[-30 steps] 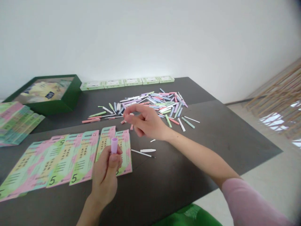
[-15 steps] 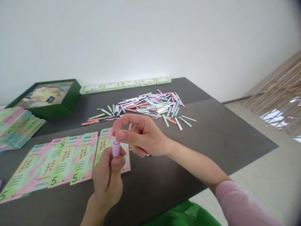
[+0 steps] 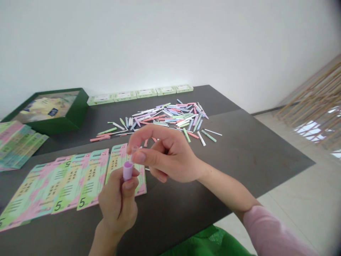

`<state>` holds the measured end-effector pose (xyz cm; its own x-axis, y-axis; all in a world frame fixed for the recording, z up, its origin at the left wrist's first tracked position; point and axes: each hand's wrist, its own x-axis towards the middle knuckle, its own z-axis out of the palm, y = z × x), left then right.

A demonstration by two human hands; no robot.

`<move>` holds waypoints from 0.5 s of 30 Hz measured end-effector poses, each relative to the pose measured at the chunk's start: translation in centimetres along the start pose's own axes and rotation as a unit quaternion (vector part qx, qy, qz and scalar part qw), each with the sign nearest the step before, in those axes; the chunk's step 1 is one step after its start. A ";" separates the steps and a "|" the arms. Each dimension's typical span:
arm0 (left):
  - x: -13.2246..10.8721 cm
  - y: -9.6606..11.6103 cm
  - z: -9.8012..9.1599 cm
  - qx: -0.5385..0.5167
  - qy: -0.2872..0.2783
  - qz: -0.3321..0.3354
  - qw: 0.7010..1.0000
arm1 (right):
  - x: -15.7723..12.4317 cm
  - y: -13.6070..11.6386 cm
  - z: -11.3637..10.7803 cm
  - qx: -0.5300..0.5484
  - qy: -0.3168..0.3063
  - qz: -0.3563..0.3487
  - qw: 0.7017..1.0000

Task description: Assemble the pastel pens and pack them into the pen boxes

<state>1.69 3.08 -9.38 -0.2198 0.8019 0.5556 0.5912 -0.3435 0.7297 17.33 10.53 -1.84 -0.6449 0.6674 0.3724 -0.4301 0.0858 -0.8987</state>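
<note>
My left hand [image 3: 118, 202] grips a lilac pen barrel [image 3: 127, 171] upright in front of me, its open end up. My right hand [image 3: 165, 153] hovers just above that end, thumb and forefinger pinched on something small that I cannot make out. Behind both hands a row of pastel packaging cards [image 3: 66, 181] marked "5" lies on the dark table [image 3: 239, 149].
A heap of pastel pen parts [image 3: 170, 119] lies further back on the table. A green box [image 3: 50, 110] stands at the back left, with a stack of cards [image 3: 16, 144] at the left edge and small pale-green boxes [image 3: 141, 93] along the wall.
My right hand came back from near the pen-part heap to the top of the lilac barrel. The left hand kept holding the barrel and shifted slightly.
</note>
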 end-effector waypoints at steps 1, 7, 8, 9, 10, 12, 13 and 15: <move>0.1 0.4 0.1 0.032 0.013 0.016 0.999 | 0.0 0.0 0.0 0.000 -0.001 -0.004 1.000; 0.1 1.0 0.4 0.057 0.020 0.023 0.998 | 0.0 0.9 0.1 -0.013 -0.032 0.010 0.999; 0.1 0.7 0.3 0.061 0.024 0.029 0.997 | 0.0 0.9 0.1 -0.016 -0.033 0.014 0.999; 0.1 0.4 0.2 0.059 0.027 0.035 0.997 | 0.0 0.9 0.1 -0.016 -0.029 0.014 0.999; 0.0 0.1 0.1 0.051 0.025 0.042 0.998 | 0.0 0.8 0.0 -0.012 -0.024 0.006 1.000; -0.1 -0.1 0.1 0.030 0.016 0.041 0.999 | 0.1 0.6 0.0 0.006 -0.012 -0.017 1.000; -0.1 0.0 0.1 0.025 0.015 0.032 0.999 | 0.2 0.6 0.0 0.015 -0.006 -0.025 1.000; -0.2 0.4 0.4 0.032 0.026 0.004 0.999 | 0.4 0.6 0.0 0.016 -0.006 -0.023 1.000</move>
<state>2.26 2.99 -9.32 -0.2544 0.7726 0.5817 0.6416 -0.3152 0.6993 16.80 10.79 -2.24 -0.6319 0.6543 0.4156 -0.4795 0.0913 -0.8728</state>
